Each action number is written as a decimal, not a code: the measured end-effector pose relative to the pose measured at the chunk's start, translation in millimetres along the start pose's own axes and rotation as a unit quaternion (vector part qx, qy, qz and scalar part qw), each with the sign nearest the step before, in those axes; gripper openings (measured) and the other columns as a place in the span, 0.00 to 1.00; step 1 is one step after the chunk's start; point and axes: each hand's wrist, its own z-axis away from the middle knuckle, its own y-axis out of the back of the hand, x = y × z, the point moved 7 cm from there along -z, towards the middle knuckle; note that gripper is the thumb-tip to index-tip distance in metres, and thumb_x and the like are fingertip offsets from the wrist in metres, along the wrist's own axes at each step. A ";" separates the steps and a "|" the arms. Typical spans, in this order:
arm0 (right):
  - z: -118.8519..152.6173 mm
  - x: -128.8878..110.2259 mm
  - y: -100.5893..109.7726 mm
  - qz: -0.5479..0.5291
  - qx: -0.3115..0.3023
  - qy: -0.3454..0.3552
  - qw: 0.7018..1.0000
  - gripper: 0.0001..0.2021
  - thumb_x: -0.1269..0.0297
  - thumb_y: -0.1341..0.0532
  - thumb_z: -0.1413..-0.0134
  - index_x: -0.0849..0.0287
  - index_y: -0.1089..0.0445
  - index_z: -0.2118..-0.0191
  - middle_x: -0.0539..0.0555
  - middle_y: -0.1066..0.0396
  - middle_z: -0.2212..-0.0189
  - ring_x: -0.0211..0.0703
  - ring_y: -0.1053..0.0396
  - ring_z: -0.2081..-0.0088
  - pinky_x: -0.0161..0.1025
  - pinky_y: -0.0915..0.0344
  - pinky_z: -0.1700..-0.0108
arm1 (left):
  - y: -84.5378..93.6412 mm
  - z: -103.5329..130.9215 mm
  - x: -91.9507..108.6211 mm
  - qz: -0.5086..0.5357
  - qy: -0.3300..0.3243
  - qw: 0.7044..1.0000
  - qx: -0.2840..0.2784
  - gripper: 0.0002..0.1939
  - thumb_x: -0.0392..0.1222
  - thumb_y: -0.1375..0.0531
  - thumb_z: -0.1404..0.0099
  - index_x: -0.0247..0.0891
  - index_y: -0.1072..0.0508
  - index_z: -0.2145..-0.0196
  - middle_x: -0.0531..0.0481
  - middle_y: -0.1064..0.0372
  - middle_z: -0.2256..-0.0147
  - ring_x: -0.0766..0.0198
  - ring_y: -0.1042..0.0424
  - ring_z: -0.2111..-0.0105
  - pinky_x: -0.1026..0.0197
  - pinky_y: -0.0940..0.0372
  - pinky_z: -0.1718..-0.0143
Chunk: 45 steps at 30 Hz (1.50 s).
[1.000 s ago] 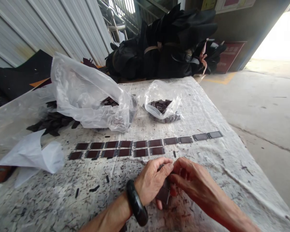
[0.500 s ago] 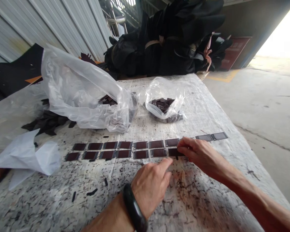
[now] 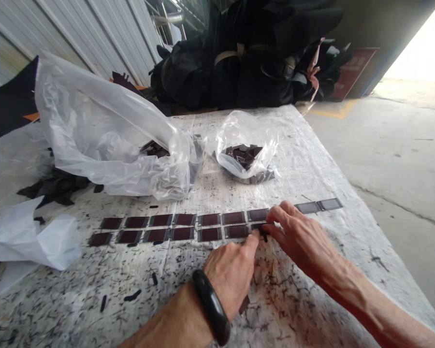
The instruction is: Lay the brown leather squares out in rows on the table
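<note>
Nearest to us, our left forearm comes up from the bottom edge with a black bangle (image 3: 212, 307) on the wrist. Our left hand (image 3: 232, 273) lies knuckles up, its fingers curled over a few dark pieces that peek out beneath the palm, while the forefinger stretches forward and touches the near left corner of a dark rectangular piece (image 3: 261, 226).

Our right hand (image 3: 300, 239) reaches in from the lower right, the arm slanting toward the far left. Its thumb and forefinger pinch the right end of that same piece, and the other fingers are loosely bent above it.

The piece lies flat on the white covered table (image 3: 311, 169), at the right end of the near row (image 3: 174, 234). Its long axis runs left to right, in line with its neighbours, and it sits just beside the piece to its left.

Just beyond is the far row (image 3: 210, 218) of the same dark rectangles, also laid end to end from left to right and stretching further right, past our right hand. Small dark scraps are scattered across the table.

Farther off, a small clear bag (image 3: 246, 147) holds loose dark pieces, and a large clear bag (image 3: 105, 135) slumps to its left. Black bundles (image 3: 253, 63) are piled at the far end.
</note>
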 end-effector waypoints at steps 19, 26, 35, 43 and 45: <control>68.0 -44.5 -39.2 -0.126 -0.104 0.020 0.986 0.03 0.66 0.43 0.45 0.56 0.34 0.69 0.51 0.34 0.70 0.39 0.34 0.75 0.35 0.47 0.75 | -5.2 14.5 -16.9 0.319 0.090 0.943 0.027 0.16 0.46 0.50 0.35 0.41 0.33 0.51 0.59 0.39 0.86 0.70 0.41 0.89 0.69 0.43 0.85; 68.7 -18.7 -24.7 -0.382 -0.090 -0.093 0.915 0.13 0.58 0.45 0.43 0.58 0.37 0.75 0.45 0.45 0.82 0.36 0.47 0.78 0.34 0.51 0.76 | -9.1 18.8 -21.7 0.439 0.081 0.894 0.023 0.16 0.51 0.47 0.36 0.40 0.33 0.55 0.55 0.35 0.73 0.68 0.31 0.82 0.73 0.48 0.92; 68.0 -4.3 -31.2 -0.554 -0.099 -0.132 0.816 0.21 0.45 0.42 0.49 0.58 0.41 0.77 0.43 0.49 0.84 0.31 0.53 0.82 0.31 0.55 0.81 | -20.4 18.7 2.7 0.541 0.065 0.831 -0.110 0.13 0.50 0.42 0.39 0.36 0.37 0.66 0.56 0.34 0.76 0.70 0.32 0.85 0.76 0.49 0.94; 67.7 -2.4 -21.7 -0.619 -0.120 -0.145 0.762 0.20 0.45 0.44 0.46 0.60 0.36 0.74 0.47 0.35 0.80 0.30 0.43 0.85 0.30 0.46 0.82 | -4.6 18.2 9.9 0.306 0.009 0.951 0.044 0.08 0.41 0.48 0.35 0.37 0.33 0.70 0.56 0.35 0.79 0.68 0.31 0.82 0.69 0.39 0.83; 66.4 -1.3 -20.8 -0.642 -0.137 -0.133 0.743 0.18 0.47 0.40 0.49 0.59 0.36 0.70 0.48 0.33 0.77 0.31 0.40 0.83 0.31 0.43 0.81 | 5.3 22.0 21.2 0.168 -0.062 0.976 0.122 0.08 0.35 0.49 0.35 0.37 0.31 0.68 0.52 0.32 0.75 0.63 0.28 0.74 0.62 0.32 0.71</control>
